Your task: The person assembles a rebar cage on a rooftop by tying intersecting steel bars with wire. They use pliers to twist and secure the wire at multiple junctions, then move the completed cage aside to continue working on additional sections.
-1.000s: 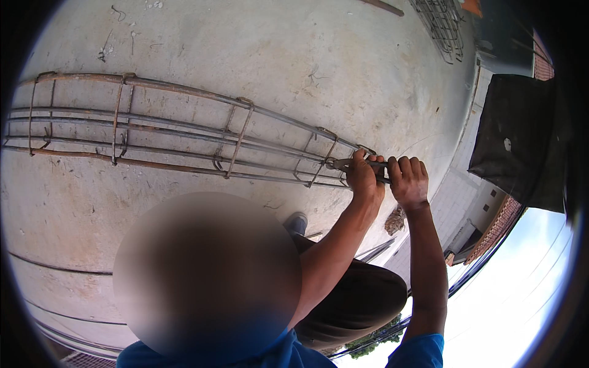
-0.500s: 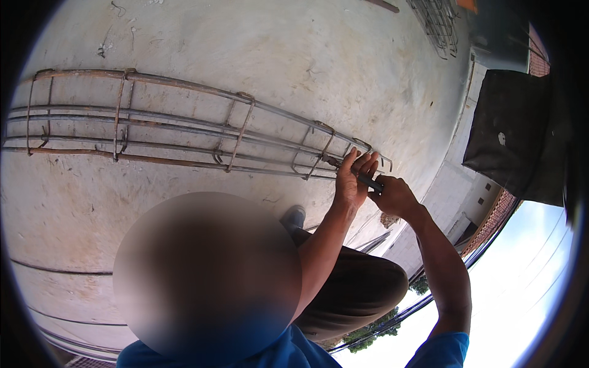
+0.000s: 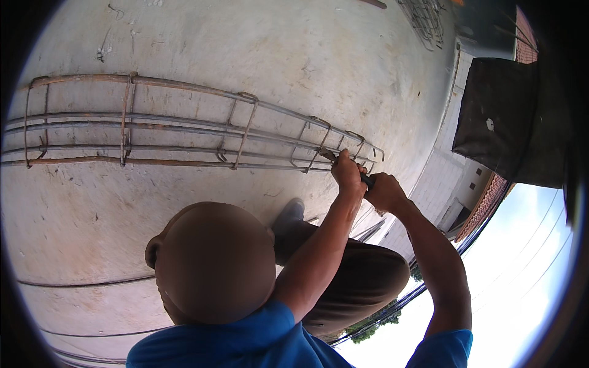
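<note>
Two hands worked a dark tool [image 3: 366, 180] at the right end of a rusty rebar cage [image 3: 184, 132].

The cage lay on the concrete floor [image 3: 245, 49]. The left hand [image 3: 348, 173] and right hand [image 3: 385, 191] both closed around the tool, apparently tightening a joint there.

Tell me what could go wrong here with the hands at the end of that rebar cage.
1. Both hands, left and right, crowd one dark tool beside the rebar cage; a slip might drive knuckles into the bars.
2. The bar ends stick out near the hands and could scrape skin.
</note>
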{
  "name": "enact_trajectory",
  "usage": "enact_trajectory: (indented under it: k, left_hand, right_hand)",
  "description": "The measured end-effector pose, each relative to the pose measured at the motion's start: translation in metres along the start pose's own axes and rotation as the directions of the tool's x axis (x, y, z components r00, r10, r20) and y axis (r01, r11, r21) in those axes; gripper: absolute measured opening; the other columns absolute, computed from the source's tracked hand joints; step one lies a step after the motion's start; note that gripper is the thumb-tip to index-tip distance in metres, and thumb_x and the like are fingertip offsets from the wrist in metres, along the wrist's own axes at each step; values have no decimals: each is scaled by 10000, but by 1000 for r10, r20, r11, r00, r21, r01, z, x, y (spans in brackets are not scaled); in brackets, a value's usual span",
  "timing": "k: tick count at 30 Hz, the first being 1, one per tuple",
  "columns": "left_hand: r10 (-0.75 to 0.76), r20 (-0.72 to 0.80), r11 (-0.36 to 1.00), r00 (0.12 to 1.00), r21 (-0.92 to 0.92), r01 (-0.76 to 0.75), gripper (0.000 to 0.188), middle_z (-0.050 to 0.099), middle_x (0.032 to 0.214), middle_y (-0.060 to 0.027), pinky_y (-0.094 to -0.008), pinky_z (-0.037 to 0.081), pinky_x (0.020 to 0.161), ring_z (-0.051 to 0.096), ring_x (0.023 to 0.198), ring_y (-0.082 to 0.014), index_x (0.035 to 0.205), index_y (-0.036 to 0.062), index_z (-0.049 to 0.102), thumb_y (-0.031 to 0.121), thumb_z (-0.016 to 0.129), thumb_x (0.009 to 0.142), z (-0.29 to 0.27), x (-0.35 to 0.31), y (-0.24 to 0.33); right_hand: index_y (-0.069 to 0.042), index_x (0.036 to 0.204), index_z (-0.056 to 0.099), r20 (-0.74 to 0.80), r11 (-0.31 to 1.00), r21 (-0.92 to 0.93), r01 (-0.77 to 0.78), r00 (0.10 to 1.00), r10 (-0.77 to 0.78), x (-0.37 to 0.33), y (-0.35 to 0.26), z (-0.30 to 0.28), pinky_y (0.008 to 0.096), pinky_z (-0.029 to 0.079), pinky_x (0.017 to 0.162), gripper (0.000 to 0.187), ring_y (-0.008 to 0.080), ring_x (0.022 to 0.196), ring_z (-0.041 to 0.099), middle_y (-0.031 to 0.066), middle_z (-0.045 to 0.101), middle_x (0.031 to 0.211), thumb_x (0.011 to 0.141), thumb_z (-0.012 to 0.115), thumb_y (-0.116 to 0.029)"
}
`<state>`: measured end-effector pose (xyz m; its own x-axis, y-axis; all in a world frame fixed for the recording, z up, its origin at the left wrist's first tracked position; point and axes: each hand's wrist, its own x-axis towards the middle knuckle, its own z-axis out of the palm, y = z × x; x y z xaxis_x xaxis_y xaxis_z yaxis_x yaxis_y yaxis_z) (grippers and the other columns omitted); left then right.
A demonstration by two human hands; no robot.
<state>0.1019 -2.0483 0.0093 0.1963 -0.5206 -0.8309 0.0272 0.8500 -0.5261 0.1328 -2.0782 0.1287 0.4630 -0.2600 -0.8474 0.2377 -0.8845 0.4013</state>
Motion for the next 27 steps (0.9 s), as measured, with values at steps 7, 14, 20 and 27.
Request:
enact_trajectory:
  k: [7, 14, 20, 27]
  left_hand:
    - [143, 7, 922, 990, 362, -136, 248, 426, 654, -10, -359, 455, 494, 471, 502, -169, 944, 88, 561, 291, 669, 1036, -28, 6, 1]
    - [-180, 447, 931, 876, 365, 5, 592, 587, 937, -62, -397, 545, 888, 610, 894, -198, 1310, 26, 606, 577, 495, 1125, -31, -17, -12]
    - [-339, 676, 854, 655, 512, -87, 440, 691, 1072, -77, -415, 547, 962, 650, 1055, -214, 1307, 45, 662, 438, 580, 1130, -14, -47, 13]
    - [-262, 843, 376, 470, 537, -755, 262, 712, 959, -42, -313, 524, 831, 629, 898, -122, 1187, 61, 706, 299, 609, 1137, 7, -76, 46]
  right_hand:
    - [16, 1041, 769, 8, 920, 369, -134, 990, 141, -1, 8, 73, 512, 587, 866, 373, 442, 948, 765, 255, 783, 966, 920, 758, -337]
    - [15, 1248, 624, -3, -7, 1000, 2, 987, -160, -15, 69, 111, 348, 577, 600, 403, 201, 685, 710, 97, 721, 823, 921, 845, -69]
    - [-45, 1378, 470, -358, -218, 924, 315, 913, -196, -15, 69, 108, 334, 610, 595, 634, 210, 744, 748, 110, 695, 978, 876, 850, 30]
    - [-71, 1358, 461, -785, 88, 607, 790, 613, -92, 26, 14, 105, 362, 549, 885, 628, 188, 988, 638, 83, 615, 1143, 807, 762, -33]
